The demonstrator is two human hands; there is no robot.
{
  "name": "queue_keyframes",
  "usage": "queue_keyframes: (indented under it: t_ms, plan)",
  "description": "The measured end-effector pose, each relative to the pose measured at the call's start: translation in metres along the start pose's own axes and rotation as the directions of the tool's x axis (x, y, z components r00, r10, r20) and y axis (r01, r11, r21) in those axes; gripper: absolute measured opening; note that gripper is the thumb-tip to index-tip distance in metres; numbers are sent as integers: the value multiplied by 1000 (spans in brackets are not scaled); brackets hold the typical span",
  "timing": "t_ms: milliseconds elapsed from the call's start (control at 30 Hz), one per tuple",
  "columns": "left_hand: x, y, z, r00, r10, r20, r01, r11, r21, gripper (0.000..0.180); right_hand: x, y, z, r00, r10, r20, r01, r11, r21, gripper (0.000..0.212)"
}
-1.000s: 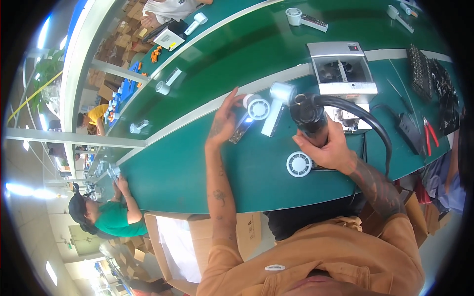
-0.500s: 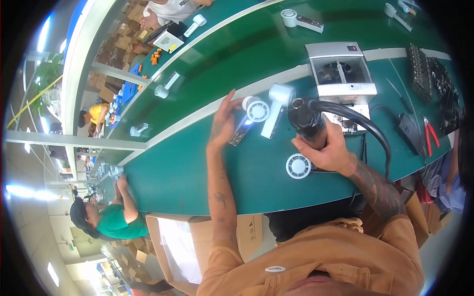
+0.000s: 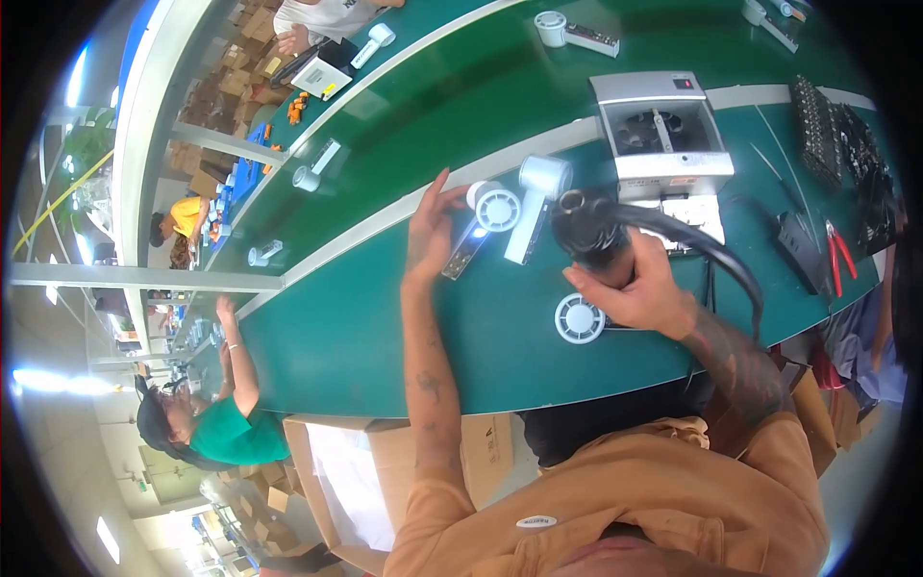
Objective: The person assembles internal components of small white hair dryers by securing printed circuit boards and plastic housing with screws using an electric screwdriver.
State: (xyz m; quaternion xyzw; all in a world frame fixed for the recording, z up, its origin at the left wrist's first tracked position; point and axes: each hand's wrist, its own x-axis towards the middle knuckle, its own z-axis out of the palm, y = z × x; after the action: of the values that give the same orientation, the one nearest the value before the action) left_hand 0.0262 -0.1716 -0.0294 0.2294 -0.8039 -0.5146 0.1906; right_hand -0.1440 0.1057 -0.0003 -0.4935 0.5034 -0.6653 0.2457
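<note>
My left hand (image 3: 430,236) holds a pale blue handheld fan (image 3: 499,211) by its round head, index finger stretched out past it. The fan's handle is uncovered, showing a circuit board with a bright light spot. In my right hand (image 3: 646,288) is a black cylindrical tool (image 3: 588,229) with a metal-rimmed nozzle and a thick black hose; the fingers wrap round its body. Between the two hands lies a second light blue fan (image 3: 545,177), handle toward me. A third fan (image 3: 580,317) sits nearer to me, its handle partly hidden beneath my right hand.
A silver box-shaped machine (image 3: 663,130) stands behind my right hand. To the right are red-handled pliers (image 3: 840,258), a black power strip (image 3: 800,252) and a pile of dark parts (image 3: 817,135). More fans (image 3: 577,34) lie on the green belt. A person in green (image 3: 231,423) works at left.
My hands, the held fan and the black tool stay nearly in place, with a slight shift of the whole view. The person in green has stretched an arm out over the table.
</note>
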Motion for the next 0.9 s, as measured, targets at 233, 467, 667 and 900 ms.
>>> queue_keyframes:
  t_ms: [233,467,667,900]
  plan:
    - [-2,3,1,999,-35,-7,35,999,2,77,4,3,4,990,-77,-116,79,997,12,26]
    - [-3,1,2,999,-18,-49,18,1000,4,78,-2,-1,-6,981,182,68,-180,983,-41,58]
    - [-2,5,3,992,-94,-79,93,996,-18,76,2,16,0,986,-132,-101,124,989,-84,59]
    - [-4,9,0,991,-77,-112,64,991,-119,59,1,3,1,999,42,-3,-42,999,22,38]
